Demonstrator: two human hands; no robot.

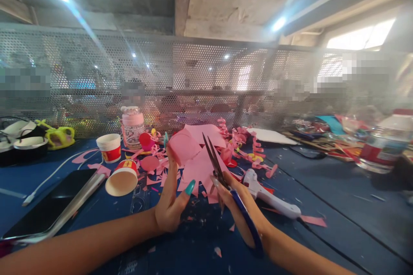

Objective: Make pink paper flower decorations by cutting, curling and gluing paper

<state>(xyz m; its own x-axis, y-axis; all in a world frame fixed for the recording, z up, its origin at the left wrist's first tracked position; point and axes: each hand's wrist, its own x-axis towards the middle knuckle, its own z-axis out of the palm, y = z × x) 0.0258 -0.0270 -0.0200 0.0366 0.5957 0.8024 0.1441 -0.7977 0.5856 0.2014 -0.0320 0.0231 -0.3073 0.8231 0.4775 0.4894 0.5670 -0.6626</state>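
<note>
A rounded piece of pink paper (184, 145) is up against the raised fingers of my left hand (170, 204), which holds it at its left edge. The thumb, with a teal nail, stands apart from the paper. My right hand (243, 206) grips scissors (213, 157) with dark blue handles. Their blades point up and away, slightly parted, to the right of the rounded piece. Beneath and behind lie pink paper sheets (206, 133) among pink scraps and curled strips (238, 142).
A white glue gun (271, 197) with a black cord lies right of my right hand. Two paper cups (121, 179), a phone (54, 202), a white cable and a pink-lidded jar (133, 126) are on the left. A large bottle (385, 144) stands far right; a perforated metal screen (206, 77) rises behind.
</note>
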